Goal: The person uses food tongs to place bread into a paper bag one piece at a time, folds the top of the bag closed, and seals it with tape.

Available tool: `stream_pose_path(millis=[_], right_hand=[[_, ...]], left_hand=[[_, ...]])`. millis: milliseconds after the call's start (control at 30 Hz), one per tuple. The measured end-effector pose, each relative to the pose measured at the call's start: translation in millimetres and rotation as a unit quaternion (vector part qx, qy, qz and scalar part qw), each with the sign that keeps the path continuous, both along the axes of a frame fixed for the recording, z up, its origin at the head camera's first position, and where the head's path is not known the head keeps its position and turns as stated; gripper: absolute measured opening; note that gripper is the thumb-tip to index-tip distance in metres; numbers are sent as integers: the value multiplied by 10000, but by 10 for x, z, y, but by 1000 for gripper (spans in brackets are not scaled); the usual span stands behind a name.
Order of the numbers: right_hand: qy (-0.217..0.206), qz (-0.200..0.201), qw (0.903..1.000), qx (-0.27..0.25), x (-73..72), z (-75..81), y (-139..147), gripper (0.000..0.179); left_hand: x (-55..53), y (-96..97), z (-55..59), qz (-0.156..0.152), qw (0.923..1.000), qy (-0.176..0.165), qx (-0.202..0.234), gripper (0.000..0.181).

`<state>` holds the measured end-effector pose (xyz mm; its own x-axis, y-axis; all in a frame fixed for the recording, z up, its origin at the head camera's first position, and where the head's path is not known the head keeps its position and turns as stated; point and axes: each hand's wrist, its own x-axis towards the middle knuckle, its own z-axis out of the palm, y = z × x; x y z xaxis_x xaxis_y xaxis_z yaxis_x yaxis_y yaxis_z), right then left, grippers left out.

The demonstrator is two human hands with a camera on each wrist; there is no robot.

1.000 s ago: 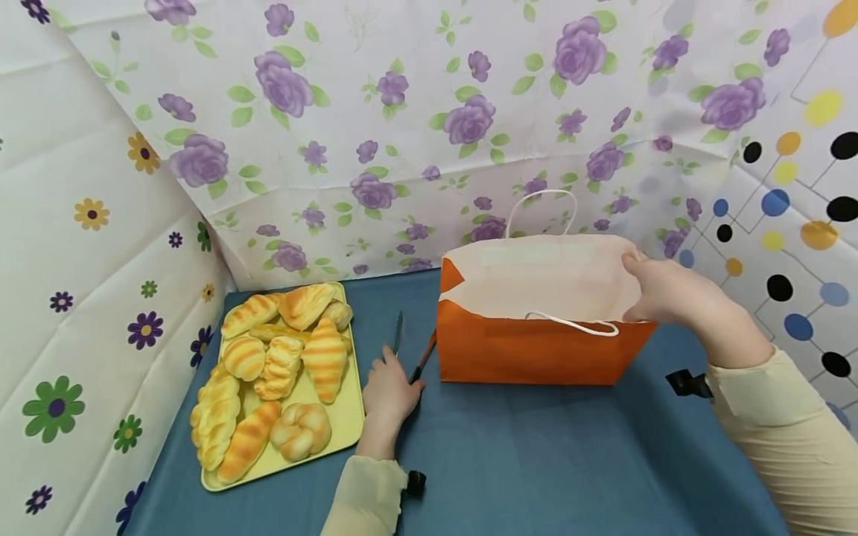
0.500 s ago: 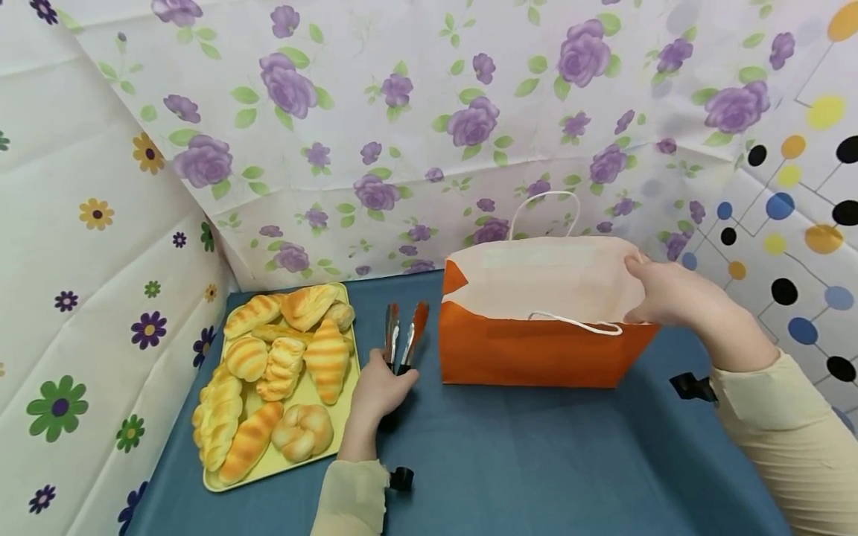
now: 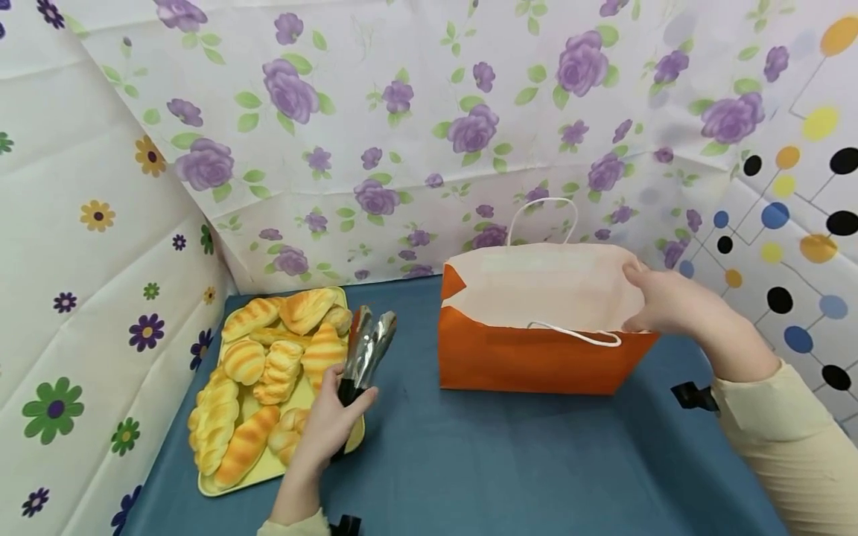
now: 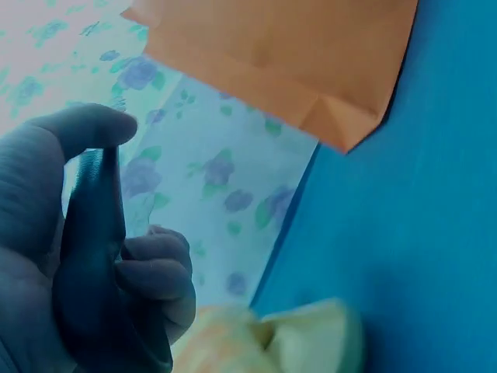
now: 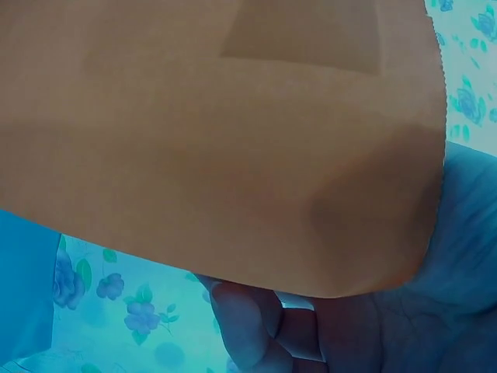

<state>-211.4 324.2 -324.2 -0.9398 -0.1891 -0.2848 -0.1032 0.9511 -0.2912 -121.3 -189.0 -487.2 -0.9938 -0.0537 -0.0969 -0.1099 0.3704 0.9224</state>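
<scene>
My left hand (image 3: 325, 424) grips a pair of tongs (image 3: 365, 353) over the right edge of the yellow tray (image 3: 303, 393). Their metal arms point up and away, with reddish-brown showing at the tips. In the left wrist view, the thumb and curled fingers hold the dark handle (image 4: 93, 241). An orange paper bag (image 3: 529, 361) with a pale inside and white cord handles stands at the right, its mouth spread. My right hand (image 3: 677, 301) holds the bag's right side at the rim. Up close in the right wrist view, bag paper (image 5: 194, 155) hides part of that hand.
Several bread rolls (image 3: 281, 368) fill the tray, among them a knotted bun (image 3: 284, 439) partly covered by the left hand. Blue cloth (image 3: 509, 461) covers the table. A flowered curtain (image 3: 375, 149) rises behind the bag and tray.
My left hand has lifted the tongs from the table and carried them left and nearer, over the tray edge. The right hand keeps its hold on the bag.
</scene>
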Motion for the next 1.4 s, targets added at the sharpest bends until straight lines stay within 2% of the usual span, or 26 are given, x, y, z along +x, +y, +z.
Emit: stream_pose_path(millis=[133,267,367,467,633,700,833,1067,1267,1400], right_hand=[[92,41,9999,39,14,-15,13,107],[174,142,9997,96,11,-25,8,100],[189,203,9996,94,-4,-35,6,93],[199,241,9995,89,-17,-43,15,89],[171,255,9995,84,-18,-41,31,88],[148,275,9995,69,-15,-43,42,87],[131,305,9994,61,-8,-50,66,86],[135,305,9994,22,-12,-54,65,87],[183,369,9991,18,-16,-40,46,88],[231,454,9987,-19,-14,-42,25,79]], left_hand=[[106,-218,12,311,9987,-90,-398,84],[238,-438,-6,678,9933,-294,-893,96],[329,-577,-12,887,9850,-473,-1406,109],[375,-652,-8,1050,9744,-555,-1907,113],[382,-674,-17,1306,9534,-520,-2670,103],[375,-666,-27,1339,9472,-479,-2875,99],[355,-637,-31,1299,9407,-498,-3094,96],[328,-551,17,1219,9367,-666,-3213,94],[291,-523,42,1303,9346,-662,-3244,93],[283,-522,49,1238,9309,-755,-3353,93]])
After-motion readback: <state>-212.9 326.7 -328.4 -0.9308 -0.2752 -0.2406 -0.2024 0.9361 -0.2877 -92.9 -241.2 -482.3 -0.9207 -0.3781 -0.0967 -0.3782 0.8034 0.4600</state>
